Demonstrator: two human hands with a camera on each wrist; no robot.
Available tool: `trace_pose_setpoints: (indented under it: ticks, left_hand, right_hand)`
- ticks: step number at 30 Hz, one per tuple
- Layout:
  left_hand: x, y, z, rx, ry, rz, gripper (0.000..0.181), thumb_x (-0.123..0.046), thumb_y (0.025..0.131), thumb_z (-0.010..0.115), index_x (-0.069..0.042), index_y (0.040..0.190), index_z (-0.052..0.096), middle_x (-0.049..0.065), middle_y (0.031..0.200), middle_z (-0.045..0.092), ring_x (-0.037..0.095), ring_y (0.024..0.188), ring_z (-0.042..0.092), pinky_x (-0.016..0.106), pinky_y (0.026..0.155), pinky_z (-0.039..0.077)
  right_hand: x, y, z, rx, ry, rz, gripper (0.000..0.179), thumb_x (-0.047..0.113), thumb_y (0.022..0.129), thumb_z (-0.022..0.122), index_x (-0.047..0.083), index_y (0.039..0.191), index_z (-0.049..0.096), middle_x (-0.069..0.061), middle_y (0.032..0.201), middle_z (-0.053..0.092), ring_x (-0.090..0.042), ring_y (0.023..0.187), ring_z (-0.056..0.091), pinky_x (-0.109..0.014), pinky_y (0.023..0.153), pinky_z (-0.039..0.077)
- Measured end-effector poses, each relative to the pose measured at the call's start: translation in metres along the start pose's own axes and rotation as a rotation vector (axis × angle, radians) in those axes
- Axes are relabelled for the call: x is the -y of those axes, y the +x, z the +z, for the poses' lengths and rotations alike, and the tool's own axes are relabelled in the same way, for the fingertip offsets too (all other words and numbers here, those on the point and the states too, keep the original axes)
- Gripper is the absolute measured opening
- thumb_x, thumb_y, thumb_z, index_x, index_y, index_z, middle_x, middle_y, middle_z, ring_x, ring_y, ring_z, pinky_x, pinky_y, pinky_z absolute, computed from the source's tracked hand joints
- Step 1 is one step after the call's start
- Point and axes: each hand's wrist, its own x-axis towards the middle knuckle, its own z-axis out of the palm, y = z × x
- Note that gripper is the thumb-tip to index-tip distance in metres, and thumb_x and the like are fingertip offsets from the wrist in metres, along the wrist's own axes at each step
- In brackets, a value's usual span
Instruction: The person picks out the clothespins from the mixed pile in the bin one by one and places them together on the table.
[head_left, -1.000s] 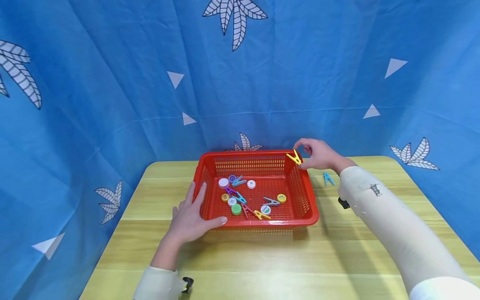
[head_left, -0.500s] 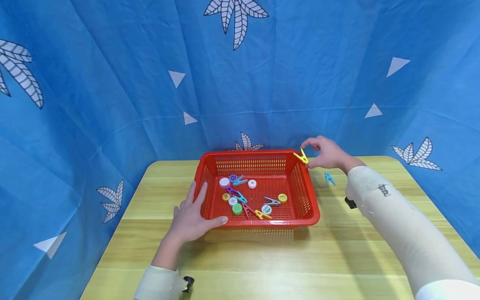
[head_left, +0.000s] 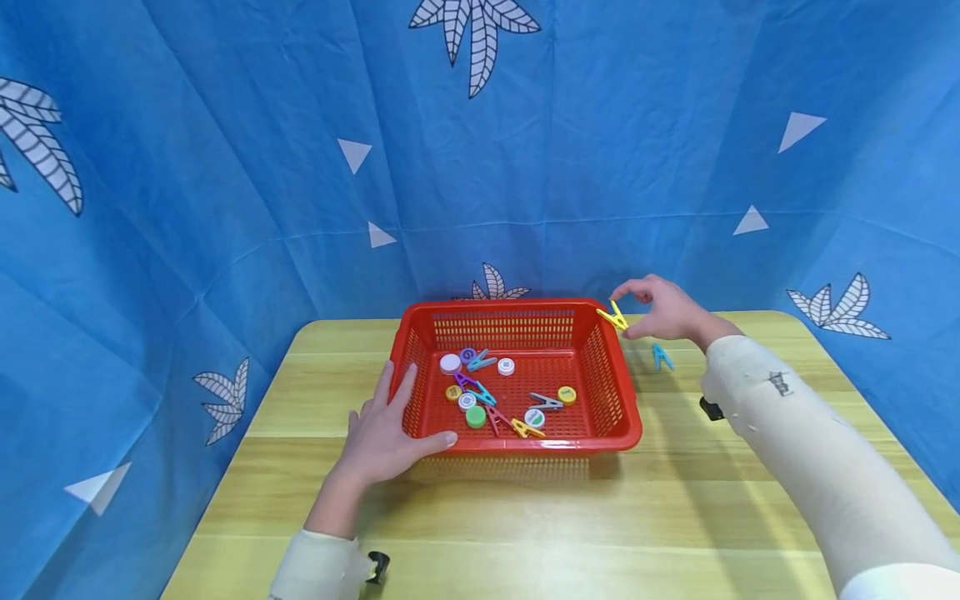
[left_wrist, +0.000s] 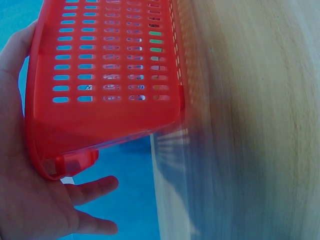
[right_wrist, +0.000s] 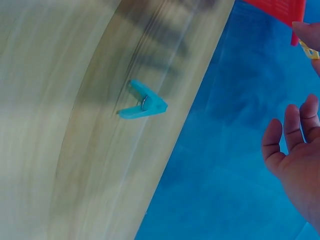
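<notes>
My left hand [head_left: 378,440] rests on the left front corner of a red plastic basket [head_left: 517,446], fingers spread over the rim and thumb along the front edge. In the left wrist view, the palm lies against the rim of the perforated wall. My right hand [head_left: 666,311] pinches a yellow clothespin [head_left: 618,319] between thumb and index finger, at the basket's far right corner. The right wrist view shows its other fingers loosely bent and the clothespin [right_wrist: 308,50] partly cut off. A light blue clothespin [right_wrist: 142,102] lies on the table below that hand.
Inside the basket lie several bottle caps, such as a green cap [head_left: 476,417] and a white cap [head_left: 450,363], among several clothespins, one of them grey [head_left: 546,402]. A wooden table [head_left: 525,533] carries the basket. Behind hangs a blue patterned cloth [head_left: 637,150].
My right hand has moved a little to the right with the yellow clothespin, from over the basket's inside to its right rim. The left hand stays in place.
</notes>
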Motion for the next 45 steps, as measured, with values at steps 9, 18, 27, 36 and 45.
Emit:
trace_pose_setpoints:
  ticks: [9,18,27,36,45]
  left_hand:
    - [0.000,0.001,0.000,-0.008,0.003,0.011,0.127,-0.077,0.065,0.074,-0.021,0.162,0.014,0.011,0.166,0.002,0.040,0.140,0.025,0.077,0.105,0.015]
    - [0.000,0.000,0.001,0.000,0.006,0.005,0.128,-0.077,0.064,0.074,-0.021,0.162,0.014,0.012,0.166,0.001,0.040,0.141,0.024,0.077,0.104,0.015]
    - [0.000,0.001,0.002,0.002,0.011,0.003,0.127,-0.079,0.065,0.072,-0.021,0.162,0.013,0.011,0.166,0.001,0.040,0.141,0.023,0.078,0.104,0.015]
    - [0.000,0.000,0.002,-0.005,0.001,0.004,0.127,-0.077,0.066,0.073,-0.020,0.162,0.014,0.012,0.165,0.002,0.040,0.141,0.023,0.078,0.104,0.015]
    - [0.001,0.001,0.002,-0.009,-0.007,0.013,0.127,-0.076,0.065,0.074,-0.021,0.162,0.014,0.011,0.165,0.002,0.039,0.141,0.025,0.078,0.104,0.016]
  right_hand:
    - [-0.008,-0.008,-0.003,-0.028,0.004,0.000,0.056,0.016,0.076,0.087,0.009,0.127,0.065,-0.014,0.102,0.045,-0.032,0.098,0.040,-0.047,0.074,0.039]
    - [-0.022,-0.020,-0.005,-0.023,0.005,-0.006,0.054,0.014,0.076,0.087,0.007,0.126,0.066,-0.011,0.090,0.038,-0.030,0.090,0.036,-0.044,0.067,0.031]
    - [-0.041,-0.032,-0.005,0.007,0.021,0.040,0.056,0.016,0.078,0.086,0.009,0.129,0.064,-0.014,0.105,0.044,-0.032,0.095,0.036,-0.045,0.072,0.034]
    - [-0.060,-0.042,-0.003,0.004,0.048,0.107,0.061,0.015,0.077,0.086,0.005,0.132,0.062,-0.020,0.113,0.047,-0.036,0.100,0.040,-0.046,0.077,0.039]
    - [-0.075,-0.051,-0.002,0.010,0.060,0.150,0.061,0.019,0.077,0.086,0.006,0.131,0.061,-0.020,0.107,0.045,-0.034,0.098,0.038,-0.043,0.072,0.036]
